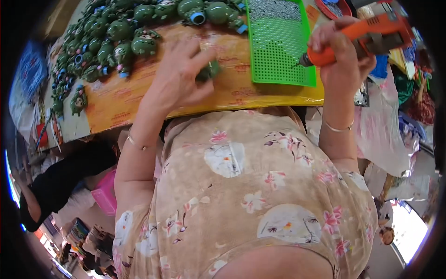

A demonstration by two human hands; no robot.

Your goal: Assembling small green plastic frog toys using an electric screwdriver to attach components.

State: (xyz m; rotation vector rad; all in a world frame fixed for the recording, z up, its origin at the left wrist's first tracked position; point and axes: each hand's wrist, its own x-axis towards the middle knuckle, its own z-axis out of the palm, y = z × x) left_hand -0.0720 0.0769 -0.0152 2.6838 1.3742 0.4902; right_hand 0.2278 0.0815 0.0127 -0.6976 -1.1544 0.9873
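My right hand (pixel 344 51) is wrapped round an orange power screwdriver (pixel 367 37). Its thin bit points left and down, over the right side of a bright green perforated tray (pixel 278 69). Small grey screws (pixel 274 10) fill the tray's far end. Above the table, my left hand (pixel 183 74) is curled with a dark green plastic piece (pixel 207 70) between thumb and fingers. That piece is smeared by motion and partly hidden by the hand. Many glossy green toy figures (pixel 120 30), several with blue ring ends, are heaped to the left of and beyond my left hand.
Yellow-brown packing tape covers the table top (pixel 232 95), whose near edge lies close to my body. One green figure (pixel 79 101) lies apart at the left. A red bowl (pixel 341 7) stands beyond the tray. Behind at the left are a dark-clothed person (pixel 69 181) and a pink crate (pixel 106 193).
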